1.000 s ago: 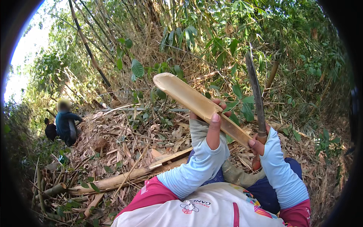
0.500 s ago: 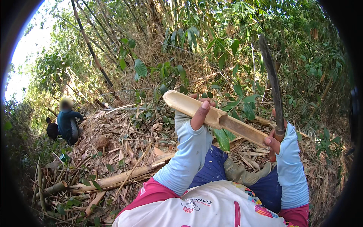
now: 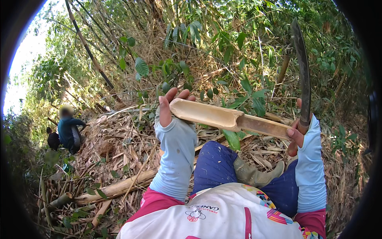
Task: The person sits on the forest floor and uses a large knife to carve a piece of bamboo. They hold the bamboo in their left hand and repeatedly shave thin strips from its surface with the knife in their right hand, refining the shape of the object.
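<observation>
A split length of pale bamboo (image 3: 207, 113) stretches across in front of me, its hollow inner side showing and a node ridge near its middle. My right hand (image 3: 295, 138) is closed on the right end of this bamboo. The same hand also grips the wooden handle of a machete (image 3: 304, 67), whose long dark, curved blade points up. At the bamboo's left end is my left hand (image 3: 164, 110), its fingers and thumb spread apart and not wrapped round it. Whether the palm touches the bamboo from beneath is hidden.
A cut bamboo pole (image 3: 119, 188) lies on dry leaf litter at my left. My boot (image 3: 256, 173) rests among dry leaves ahead. Leafy stems (image 3: 254, 97) rise just beyond the bamboo. Another person (image 3: 69, 129) sits further off at left, with a dark shape beside them.
My left hand has let go of the bamboo's left part, moving left and spreading its fingers. The bamboo has shifted slightly and lies more level. My right hand and the machete have moved right and up.
</observation>
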Action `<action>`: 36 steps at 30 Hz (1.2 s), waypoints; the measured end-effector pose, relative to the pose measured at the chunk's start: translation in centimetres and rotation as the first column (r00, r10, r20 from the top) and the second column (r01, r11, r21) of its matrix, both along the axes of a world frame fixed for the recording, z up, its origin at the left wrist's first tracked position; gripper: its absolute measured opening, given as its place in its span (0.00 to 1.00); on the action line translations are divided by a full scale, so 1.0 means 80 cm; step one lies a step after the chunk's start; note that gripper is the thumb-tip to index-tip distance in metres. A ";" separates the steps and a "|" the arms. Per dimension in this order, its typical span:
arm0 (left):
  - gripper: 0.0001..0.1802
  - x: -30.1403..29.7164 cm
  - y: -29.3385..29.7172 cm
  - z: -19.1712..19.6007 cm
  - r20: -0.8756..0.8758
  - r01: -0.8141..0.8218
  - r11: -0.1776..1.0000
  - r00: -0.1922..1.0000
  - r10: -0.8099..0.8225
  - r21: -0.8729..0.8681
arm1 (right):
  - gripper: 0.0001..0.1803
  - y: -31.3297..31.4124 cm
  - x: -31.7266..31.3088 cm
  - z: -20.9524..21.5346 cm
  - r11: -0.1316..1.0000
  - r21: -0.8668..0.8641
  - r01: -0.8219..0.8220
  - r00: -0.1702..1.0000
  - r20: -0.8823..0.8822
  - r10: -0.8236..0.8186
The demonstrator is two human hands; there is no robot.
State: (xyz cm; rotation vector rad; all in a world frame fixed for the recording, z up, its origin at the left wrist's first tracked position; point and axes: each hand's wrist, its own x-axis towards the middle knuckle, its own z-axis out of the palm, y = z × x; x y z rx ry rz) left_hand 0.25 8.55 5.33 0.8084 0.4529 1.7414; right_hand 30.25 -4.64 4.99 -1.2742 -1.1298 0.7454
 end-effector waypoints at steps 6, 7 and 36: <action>0.42 0.034 -0.028 0.004 0.152 0.314 0.934 0.928 -0.340 0.171 | 0.46 0.005 -0.008 -0.017 0.994 0.097 0.060 0.998 -0.030 -0.057; 0.43 0.038 -0.032 0.003 0.113 0.349 0.923 0.923 -0.369 0.165 | 0.45 0.005 -0.012 -0.017 0.994 0.093 0.065 0.998 -0.033 -0.062; 0.35 0.067 -0.062 -0.070 -0.364 0.883 0.249 0.098 -0.926 -0.398 | 0.37 0.034 0.077 0.024 0.916 0.374 0.146 0.933 0.255 -0.253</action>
